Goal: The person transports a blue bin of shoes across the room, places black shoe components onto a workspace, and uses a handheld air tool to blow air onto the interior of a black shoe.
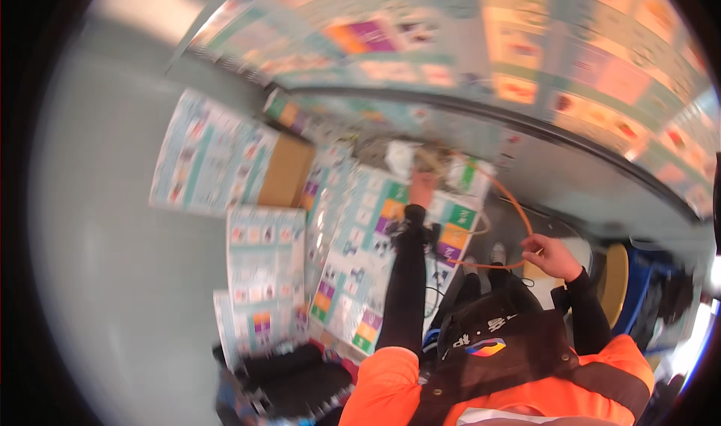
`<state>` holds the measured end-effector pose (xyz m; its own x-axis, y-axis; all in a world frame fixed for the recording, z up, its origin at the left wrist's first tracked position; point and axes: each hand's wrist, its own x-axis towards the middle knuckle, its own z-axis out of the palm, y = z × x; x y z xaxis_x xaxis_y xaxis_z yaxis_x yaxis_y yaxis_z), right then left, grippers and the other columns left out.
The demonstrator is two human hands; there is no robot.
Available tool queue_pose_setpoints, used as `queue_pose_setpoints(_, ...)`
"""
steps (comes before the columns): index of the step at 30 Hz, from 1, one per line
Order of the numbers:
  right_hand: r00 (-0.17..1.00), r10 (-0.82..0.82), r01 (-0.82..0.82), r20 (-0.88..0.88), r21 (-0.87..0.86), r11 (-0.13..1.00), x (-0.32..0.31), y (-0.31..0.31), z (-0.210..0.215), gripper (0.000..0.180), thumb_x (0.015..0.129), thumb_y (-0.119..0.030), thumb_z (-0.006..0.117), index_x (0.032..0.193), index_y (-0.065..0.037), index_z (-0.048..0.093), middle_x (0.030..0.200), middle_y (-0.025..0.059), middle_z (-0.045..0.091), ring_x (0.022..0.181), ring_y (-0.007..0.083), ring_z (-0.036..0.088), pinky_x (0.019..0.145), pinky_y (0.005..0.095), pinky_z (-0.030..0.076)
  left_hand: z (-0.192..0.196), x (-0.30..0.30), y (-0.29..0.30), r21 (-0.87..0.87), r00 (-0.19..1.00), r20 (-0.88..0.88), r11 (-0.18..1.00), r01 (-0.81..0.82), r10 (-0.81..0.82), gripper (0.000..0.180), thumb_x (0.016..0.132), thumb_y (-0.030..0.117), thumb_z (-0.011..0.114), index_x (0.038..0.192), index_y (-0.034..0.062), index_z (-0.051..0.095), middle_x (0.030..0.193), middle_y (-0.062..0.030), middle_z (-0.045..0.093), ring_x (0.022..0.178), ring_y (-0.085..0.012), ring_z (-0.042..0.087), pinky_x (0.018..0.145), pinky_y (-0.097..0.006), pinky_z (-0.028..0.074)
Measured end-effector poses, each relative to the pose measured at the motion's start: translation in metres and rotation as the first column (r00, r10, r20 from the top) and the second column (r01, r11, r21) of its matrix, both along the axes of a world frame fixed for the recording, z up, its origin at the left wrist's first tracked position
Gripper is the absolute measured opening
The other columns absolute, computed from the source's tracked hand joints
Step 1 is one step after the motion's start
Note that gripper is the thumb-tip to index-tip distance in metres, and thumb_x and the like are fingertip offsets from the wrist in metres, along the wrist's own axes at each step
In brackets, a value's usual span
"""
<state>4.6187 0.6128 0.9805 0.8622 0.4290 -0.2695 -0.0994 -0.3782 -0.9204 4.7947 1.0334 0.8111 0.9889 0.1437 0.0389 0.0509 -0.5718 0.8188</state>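
My right hand [552,257] is closed, with thumb and fingers pinching a thin orange hose [511,195]. The hose bends in a wide loop from the far clutter round to a printed board. Stretched out ahead, my left hand [423,188] is at the far edge of the printed board [362,255], over beige and brown items that I cannot make out. Blur hides its fingers, so its grip is unclear. A crumpled white piece [400,158] lies just beyond that hand, and a white sheet with a green patch [467,175] is to its right.
Along the far side runs a tall display panel [443,43] covered in printed pictures, with a dark lower rail. More printed boards [264,249] and a brown cardboard piece [287,172] lie left. Dark bundled things [297,385] sit at lower left. A yellow round-edged object [616,283] stands right.
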Motion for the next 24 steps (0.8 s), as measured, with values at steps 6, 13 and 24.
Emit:
queue_pose_setpoints(6,0.839,0.541,-0.54,0.057,0.216,0.814,-0.037,0.114,0.067,0.028,0.094,-0.014,0.071,0.119,-0.002,0.066,0.094,0.0041,0.071,0.085,0.0118,0.067,0.076,0.0286,0.054,0.059,-0.329,0.019,-0.316,0.947,-0.317,0.947,-0.061,-0.045,0.044,0.102,0.025,0.064,0.14,0.0058,0.054,0.105,-0.0059,0.068,0.091,-0.0141,0.068,0.078,-0.03,0.054)
queue_pose_setpoints(13,0.379,0.906,-0.884,0.188,0.363,0.294,-0.194,0.217,0.091,0.034,0.094,-0.003,0.068,0.127,-0.003,0.062,0.096,0.0051,0.069,0.08,0.0107,0.062,0.075,0.027,0.051,0.161,-0.703,-0.036,-0.554,0.784,-0.322,0.566,-0.61,0.531,0.043,0.106,0.027,0.057,0.145,0.0097,0.051,0.116,-0.0079,0.07,0.105,-0.0143,0.065,0.093,-0.031,0.051)
queue_pose_setpoints(24,-0.867,-0.281,0.452,0.412,0.414,-0.79,-0.585,0.201,0.141,0.049,0.101,-0.018,0.064,0.145,-0.001,0.053,0.086,0.0124,0.06,0.072,0.0243,0.058,0.067,0.0372,0.047,0.114,-1.02,-0.305,-0.686,0.648,-0.362,0.28,-0.672,0.671,0.064,0.102,0.028,0.065,0.156,0.0078,0.037,0.134,-0.0106,0.062,0.115,-0.0148,0.058,0.096,-0.031,0.049)
